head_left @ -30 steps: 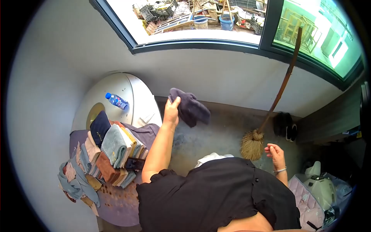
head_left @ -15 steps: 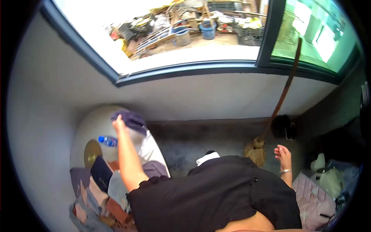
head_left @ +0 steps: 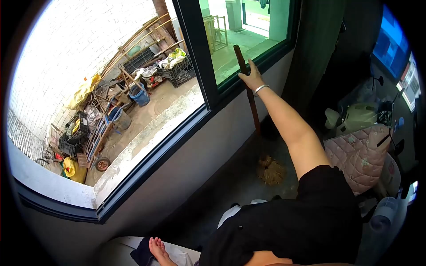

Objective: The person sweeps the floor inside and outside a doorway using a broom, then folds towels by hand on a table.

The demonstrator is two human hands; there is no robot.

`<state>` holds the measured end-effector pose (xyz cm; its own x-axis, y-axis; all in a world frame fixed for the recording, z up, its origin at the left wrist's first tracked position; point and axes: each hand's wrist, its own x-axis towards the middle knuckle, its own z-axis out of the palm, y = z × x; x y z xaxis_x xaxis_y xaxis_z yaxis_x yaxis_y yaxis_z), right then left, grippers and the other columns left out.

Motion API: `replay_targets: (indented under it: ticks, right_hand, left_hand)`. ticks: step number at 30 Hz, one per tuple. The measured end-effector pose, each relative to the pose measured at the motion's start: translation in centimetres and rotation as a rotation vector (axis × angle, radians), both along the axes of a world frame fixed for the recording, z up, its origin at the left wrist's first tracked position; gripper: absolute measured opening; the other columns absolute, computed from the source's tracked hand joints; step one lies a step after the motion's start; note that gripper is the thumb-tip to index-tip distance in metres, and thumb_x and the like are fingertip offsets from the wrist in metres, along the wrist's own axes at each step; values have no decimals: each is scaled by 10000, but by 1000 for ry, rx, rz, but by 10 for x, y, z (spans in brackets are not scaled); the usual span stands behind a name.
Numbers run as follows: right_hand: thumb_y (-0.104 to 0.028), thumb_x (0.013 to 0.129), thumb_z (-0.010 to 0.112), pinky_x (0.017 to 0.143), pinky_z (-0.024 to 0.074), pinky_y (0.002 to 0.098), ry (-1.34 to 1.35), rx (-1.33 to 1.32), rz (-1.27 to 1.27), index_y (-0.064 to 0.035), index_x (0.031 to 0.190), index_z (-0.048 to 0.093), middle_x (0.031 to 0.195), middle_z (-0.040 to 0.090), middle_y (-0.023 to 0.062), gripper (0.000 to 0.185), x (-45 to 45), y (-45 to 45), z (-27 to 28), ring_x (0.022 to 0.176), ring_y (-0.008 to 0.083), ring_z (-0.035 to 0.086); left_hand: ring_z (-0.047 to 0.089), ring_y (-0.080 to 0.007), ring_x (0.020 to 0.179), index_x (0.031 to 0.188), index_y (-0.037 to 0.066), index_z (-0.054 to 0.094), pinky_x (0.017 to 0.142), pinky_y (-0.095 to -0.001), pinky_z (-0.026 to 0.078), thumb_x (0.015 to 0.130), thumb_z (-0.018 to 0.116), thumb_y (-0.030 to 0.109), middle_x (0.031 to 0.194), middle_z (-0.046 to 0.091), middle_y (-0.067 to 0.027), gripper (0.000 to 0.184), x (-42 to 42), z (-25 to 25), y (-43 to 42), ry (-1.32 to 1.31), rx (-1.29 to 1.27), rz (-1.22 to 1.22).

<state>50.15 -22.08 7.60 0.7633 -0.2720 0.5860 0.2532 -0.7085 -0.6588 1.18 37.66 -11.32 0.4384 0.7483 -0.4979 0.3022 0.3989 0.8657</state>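
My right hand (head_left: 252, 80) is reached out to the upper part of a broom's wooden handle (head_left: 253, 108), thumb and fingers around it. A silvery bangle is on that wrist. The broom leans by the window, its straw head (head_left: 271, 172) on the floor. At the bottom edge, my left hand (head_left: 158, 249) has its fingers stretched out beside a dark cloth (head_left: 141, 254), apparently touching it. Both lie over a pale rounded surface (head_left: 116, 248) that is partly cut off, with white cloth (head_left: 181, 256) to the right of the hand.
A window frame (head_left: 155, 157) runs along the wall, with crates, buckets and poles outside. A pink quilted cover (head_left: 359, 155) lies at the right, near a pale green bag-like item (head_left: 358, 119) and a clear plastic container (head_left: 384, 215). The dark floor (head_left: 195, 213) lies below.
The view has turned right. My right hand has risen from my side to the broom handle. My left hand, earlier closed on the dark cloth, now has its fingers straightened.
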Motion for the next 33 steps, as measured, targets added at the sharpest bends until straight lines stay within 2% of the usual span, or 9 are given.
replay_targets:
  ticks: [3, 7, 12, 20, 24, 27, 29, 31, 33]
  right_hand:
    - [-284, 680, 670, 839, 434, 361, 89, 164, -41, -58, 1283, 341, 1049, 573, 182, 724, 13, 20, 10, 967, 305, 563]
    - [-215, 688, 604, 716, 457, 380, 64, 128, 81, -58, 910, 583, 835, 609, 176, 274, -29, 31, 23, 813, 327, 589]
    - [-90, 757, 545, 592, 395, 230, -95, 491, 287, -51, 843, 526, 659, 480, -2, 96, -155, -34, 29, 610, 79, 464]
    - [-160, 798, 591, 448, 314, 214, -533, 714, 101, -47, 862, 536, 528, 393, -30, 141, -365, -173, 149, 444, 61, 373]
    - [-116, 875, 439, 444, 273, 178, -550, 592, 557, 17, 987, 517, 574, 330, -36, 190, -447, -208, 205, 464, 37, 288]
    - [-101, 853, 469, 434, 295, 167, -544, 590, 568, -19, 854, 429, 549, 355, -26, 91, -492, -210, 228, 449, 46, 325]
    - [-354, 873, 471, 569, 425, 301, 36, 196, 963, -56, 1142, 476, 641, 407, 0, 401, -527, -261, 264, 543, 110, 411]
    - [-333, 869, 484, 454, 385, 226, 37, 291, 950, -53, 1094, 496, 600, 396, -8, 360, -549, -261, 268, 479, 107, 393]
    - [-305, 859, 517, 426, 366, 218, 34, 325, 931, -48, 1065, 505, 578, 409, -5, 330, -562, -256, 263, 460, 105, 404]
  left_hand:
    - [563, -118, 748, 1129, 134, 495, 643, -240, 448, 873, 500, 279, 912, 593, -16, 294, 19, -24, -20, 67, -38, -162]
    - [575, -130, 729, 1117, 130, 506, 633, -264, 453, 889, 481, 275, 880, 602, -23, 271, 67, -4, -80, 85, -86, -384]
    - [583, -116, 760, 1113, 84, 508, 627, -222, 464, 884, 500, 216, 937, 604, -53, 264, 123, 4, -163, 116, -169, -781]
    - [548, -100, 832, 1109, 24, 508, 706, -206, 438, 863, 541, 148, 950, 587, -43, 278, 191, 19, -403, -171, -254, -1604]
    - [476, -275, 1060, 1202, 21, 432, 904, -349, 377, 744, 661, 242, 1126, 504, -157, 558, 183, 45, -557, -861, 581, -1974]
    - [427, -333, 1103, 1221, 30, 409, 920, -387, 356, 668, 708, 254, 1176, 462, -184, 668, 153, 81, -654, -1169, 572, -1991]
    - [459, -324, 1075, 1217, 35, 419, 898, -376, 379, 658, 714, 240, 1160, 484, -169, 665, 137, 87, -699, -1228, 543, -2009]
    - [557, -287, 938, 1152, 70, 502, 803, -345, 440, 648, 717, 217, 1010, 578, -140, 567, 128, 90, -731, -1168, 11, -2471]
    - [579, -267, 901, 1103, 75, 533, 784, -328, 453, 654, 698, 166, 976, 599, -125, 487, 121, 99, -747, -1036, 31, -2656]
